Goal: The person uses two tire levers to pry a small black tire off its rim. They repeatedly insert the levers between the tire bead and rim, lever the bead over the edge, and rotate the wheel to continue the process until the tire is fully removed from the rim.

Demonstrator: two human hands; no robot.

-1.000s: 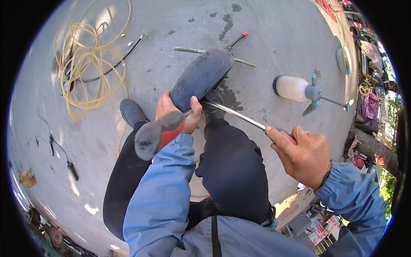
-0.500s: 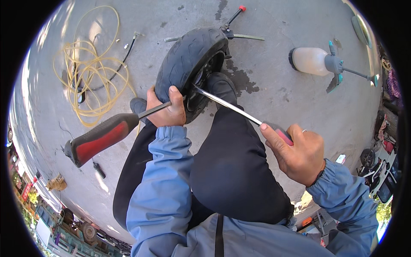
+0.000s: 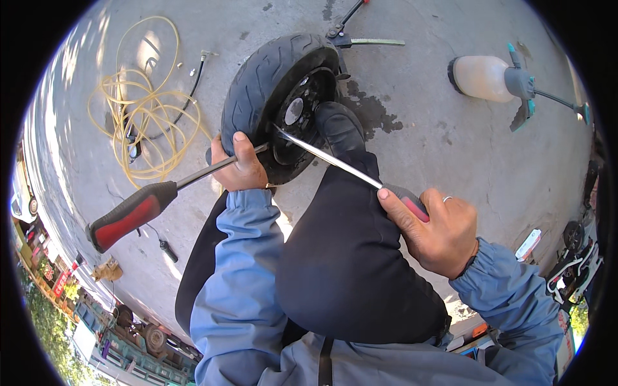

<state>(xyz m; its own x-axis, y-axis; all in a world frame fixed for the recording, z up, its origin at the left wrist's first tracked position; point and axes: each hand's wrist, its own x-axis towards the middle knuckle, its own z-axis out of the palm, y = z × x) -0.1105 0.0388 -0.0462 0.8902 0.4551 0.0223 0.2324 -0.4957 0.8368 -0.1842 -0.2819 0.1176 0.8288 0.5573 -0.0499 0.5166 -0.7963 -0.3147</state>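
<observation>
A black scooter wheel with a grooved tyre (image 3: 254, 83) stands tilted between my legs, its dark hub facing right. My left hand (image 3: 241, 168) grips the tyre's near edge, thumb up on top, other fingers partly hidden behind the rubber. Across that hand lies a tyre lever (image 3: 132, 214) with a red and black handle, its tip at the rim. My right hand (image 3: 441, 231) is closed round the red and grey handle of a second tyre lever (image 3: 331, 159). This lever's bright shaft slants up-left, and its tip meets the tyre's bead beside the rim.
A coil of yellow hose (image 3: 145, 128) with a black gauge lies on the concrete at left. Beyond the wheel is a metal stand with a flat bar (image 3: 376, 42). A pump sprayer (image 3: 483, 78) lies at right. My shoe (image 3: 339, 125) is close beside the hub.
The wheel has turned so more of its hub faces up, and it sits slightly further left in view. Both levers have shifted a little with it; both hands keep their grips.
</observation>
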